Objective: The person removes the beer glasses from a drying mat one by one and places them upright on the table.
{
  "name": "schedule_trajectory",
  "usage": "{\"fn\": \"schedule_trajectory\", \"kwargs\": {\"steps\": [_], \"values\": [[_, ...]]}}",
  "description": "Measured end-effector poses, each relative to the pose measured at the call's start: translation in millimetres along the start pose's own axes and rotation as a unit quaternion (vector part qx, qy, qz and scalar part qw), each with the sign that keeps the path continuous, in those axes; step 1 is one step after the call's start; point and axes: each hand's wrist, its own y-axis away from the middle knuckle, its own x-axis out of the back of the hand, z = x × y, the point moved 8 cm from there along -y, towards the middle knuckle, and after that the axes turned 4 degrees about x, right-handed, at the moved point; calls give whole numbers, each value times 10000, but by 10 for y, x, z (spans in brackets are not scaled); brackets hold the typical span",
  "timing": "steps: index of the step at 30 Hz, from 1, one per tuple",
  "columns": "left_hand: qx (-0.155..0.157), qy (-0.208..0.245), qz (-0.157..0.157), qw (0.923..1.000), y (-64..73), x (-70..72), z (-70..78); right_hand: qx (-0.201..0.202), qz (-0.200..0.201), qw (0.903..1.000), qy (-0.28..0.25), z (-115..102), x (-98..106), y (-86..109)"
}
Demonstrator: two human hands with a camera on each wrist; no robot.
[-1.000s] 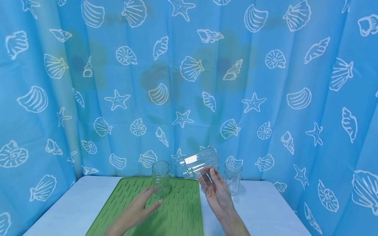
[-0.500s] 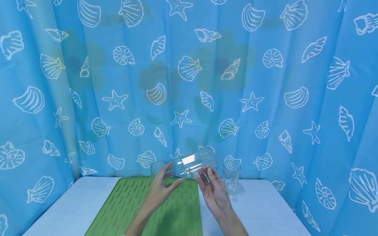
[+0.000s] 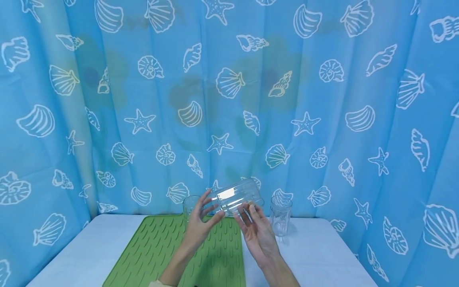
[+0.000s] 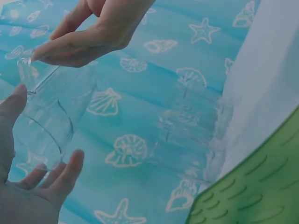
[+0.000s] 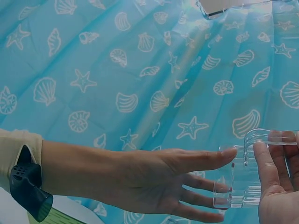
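A clear glass mug (image 3: pixel 236 194) is held on its side above the table, between both hands. My right hand (image 3: pixel 259 239) grips its handle, which shows best in the right wrist view as a clear bar (image 5: pixel 268 135) under the fingers. My left hand (image 3: pixel 199 223) holds the mug's left end, thumb on the near side and fingers spread round the far side. In the left wrist view, the mug (image 4: pixel 56 116) lies between the left thumb and fingers, with the right hand (image 4: pixel 100 35) above it.
A clear glass (image 3: pixel 188 205) stands on the green ribbed mat (image 3: pixel 143 255), partly hidden behind the left hand. Another clear glass (image 3: pixel 281 217) stands on the white table (image 3: pixel 322 251) to the right. A blue shell-patterned curtain (image 3: pixel 229 119) hangs behind.
My left hand has come up from over the mat, moving right, and now holds the mug's left end. The right hand keeps its grip, with the mug nearly still.
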Motion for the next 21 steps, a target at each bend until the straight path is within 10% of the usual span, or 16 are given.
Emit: {"fn": "schedule_trajectory", "kwargs": {"steps": [8, 21], "values": [[-301, 234, 214, 9990, -2, 22, 20, 124, 292, 9950, 946, -63, 35, -9], [-500, 113, 384, 9979, 15, 67, 105, 378, 575, 9487, 3085, -281, 123, 2]]}}
